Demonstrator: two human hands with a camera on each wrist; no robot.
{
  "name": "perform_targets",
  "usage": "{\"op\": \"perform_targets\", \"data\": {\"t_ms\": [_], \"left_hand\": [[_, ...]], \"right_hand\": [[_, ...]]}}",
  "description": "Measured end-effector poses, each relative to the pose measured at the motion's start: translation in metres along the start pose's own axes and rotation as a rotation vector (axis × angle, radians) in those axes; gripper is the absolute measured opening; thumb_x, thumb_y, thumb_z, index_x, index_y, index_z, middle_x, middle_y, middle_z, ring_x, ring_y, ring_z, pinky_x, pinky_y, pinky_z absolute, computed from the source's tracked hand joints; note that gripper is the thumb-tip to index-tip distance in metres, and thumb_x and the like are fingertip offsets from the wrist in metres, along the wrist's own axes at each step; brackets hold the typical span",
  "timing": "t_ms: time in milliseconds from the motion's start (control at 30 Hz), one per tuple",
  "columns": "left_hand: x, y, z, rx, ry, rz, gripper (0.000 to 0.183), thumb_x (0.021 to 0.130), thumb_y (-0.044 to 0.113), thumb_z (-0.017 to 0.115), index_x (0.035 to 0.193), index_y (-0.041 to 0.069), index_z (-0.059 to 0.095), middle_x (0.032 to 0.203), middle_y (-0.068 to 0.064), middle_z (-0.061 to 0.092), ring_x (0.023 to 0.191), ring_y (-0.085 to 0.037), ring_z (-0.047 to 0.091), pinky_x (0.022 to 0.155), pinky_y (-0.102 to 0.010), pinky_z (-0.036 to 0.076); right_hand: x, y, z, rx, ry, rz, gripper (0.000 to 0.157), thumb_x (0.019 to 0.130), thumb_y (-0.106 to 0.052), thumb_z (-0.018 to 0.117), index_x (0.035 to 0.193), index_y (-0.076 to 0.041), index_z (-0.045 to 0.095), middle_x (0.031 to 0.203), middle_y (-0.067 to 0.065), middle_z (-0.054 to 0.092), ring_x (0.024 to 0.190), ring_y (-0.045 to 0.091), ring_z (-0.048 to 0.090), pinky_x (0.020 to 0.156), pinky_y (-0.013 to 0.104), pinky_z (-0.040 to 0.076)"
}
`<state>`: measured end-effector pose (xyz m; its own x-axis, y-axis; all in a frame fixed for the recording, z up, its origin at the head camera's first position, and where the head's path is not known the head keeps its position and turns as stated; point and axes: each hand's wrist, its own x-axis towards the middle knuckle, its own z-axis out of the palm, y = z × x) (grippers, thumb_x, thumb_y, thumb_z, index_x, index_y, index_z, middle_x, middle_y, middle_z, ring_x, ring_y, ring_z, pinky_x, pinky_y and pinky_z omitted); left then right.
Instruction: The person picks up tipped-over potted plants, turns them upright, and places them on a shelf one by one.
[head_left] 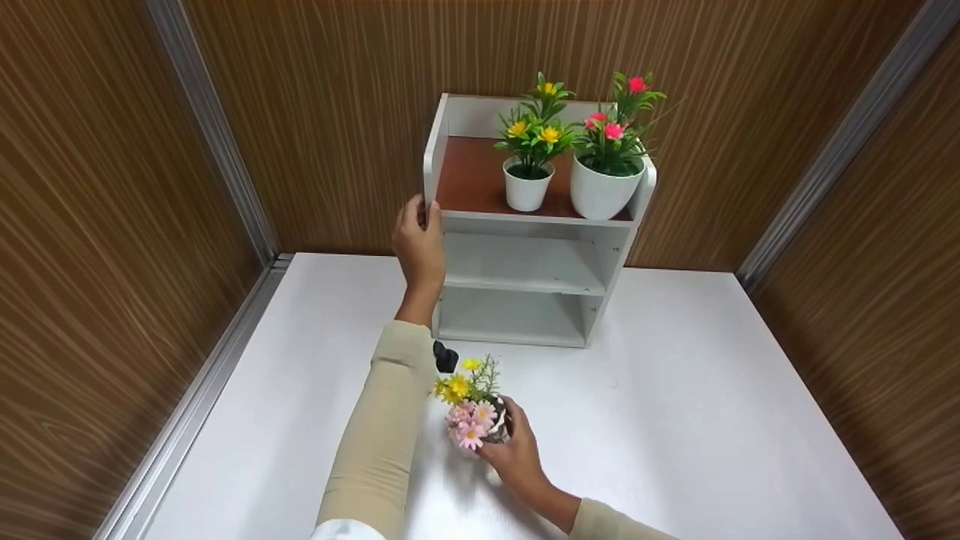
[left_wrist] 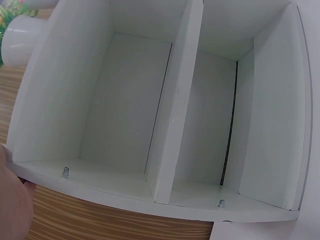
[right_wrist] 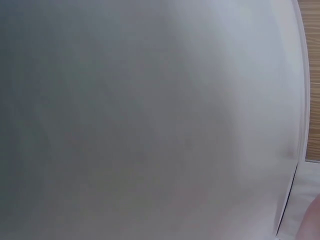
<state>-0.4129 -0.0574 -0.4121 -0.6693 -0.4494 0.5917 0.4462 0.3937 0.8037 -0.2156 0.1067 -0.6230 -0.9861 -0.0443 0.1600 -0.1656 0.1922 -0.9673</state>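
My left hand grips the left side panel of a small white shelf, thumb at the front edge. In the left wrist view, part of that hand shows at the shelf's side. Lower down, my right hand holds a small pot of artificial flowers from its right side. Pink flowers and yellow flowers lean left out of the pot. A pale, blurred surface fills most of the right wrist view, with a bit of the hand at its lower right corner.
On the shelf's brown top stand a white pot with yellow flowers and a larger white pot with pink-red flowers. A dark object shows beside the left sleeve. Wood-patterned walls surround the white table.
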Motion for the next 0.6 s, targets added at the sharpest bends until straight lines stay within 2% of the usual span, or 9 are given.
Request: {"op": "perform_targets", "data": {"t_ms": [133, 267, 600], "left_hand": [[0.0, 0.001, -0.001, 0.009, -0.013, -0.01, 0.034, 0.104, 0.026, 0.059, 0.13, 0.004, 0.063, 0.121, -0.011, 0.067, 0.111, -0.02, 0.065, 0.093, -0.03, 0.055], [0.0, 0.001, -0.002, 0.011, -0.022, -0.019, 0.035, 0.104, 0.027, 0.058, 0.131, 0.004, 0.062, 0.12, -0.011, 0.067, 0.111, -0.019, 0.065, 0.093, -0.031, 0.055], [0.0, 0.002, -0.001, 0.007, -0.018, -0.018, 0.035, 0.104, 0.026, 0.058, 0.131, 0.004, 0.062, 0.122, -0.011, 0.067, 0.113, -0.019, 0.065, 0.096, -0.031, 0.055]], "right_hand": [[0.002, -0.001, 0.0, -0.007, 0.037, 0.03, 0.084, 0.072, 0.001, 0.08, 0.145, 0.004, 0.039, 0.146, 0.029, 0.044, 0.138, 0.047, 0.043, 0.113, 0.052, 0.039], [0.006, -0.002, -0.002, -0.034, 0.076, 0.025, 0.085, 0.072, -0.004, 0.086, 0.144, 0.002, 0.041, 0.143, 0.027, 0.047, 0.135, 0.045, 0.047, 0.112, 0.053, 0.041], [0.016, -0.012, -0.009, -0.029, 0.136, 0.044, 0.088, 0.073, -0.014, 0.09, 0.146, -0.003, 0.042, 0.147, 0.023, 0.047, 0.138, 0.044, 0.044, 0.113, 0.054, 0.04]]}}
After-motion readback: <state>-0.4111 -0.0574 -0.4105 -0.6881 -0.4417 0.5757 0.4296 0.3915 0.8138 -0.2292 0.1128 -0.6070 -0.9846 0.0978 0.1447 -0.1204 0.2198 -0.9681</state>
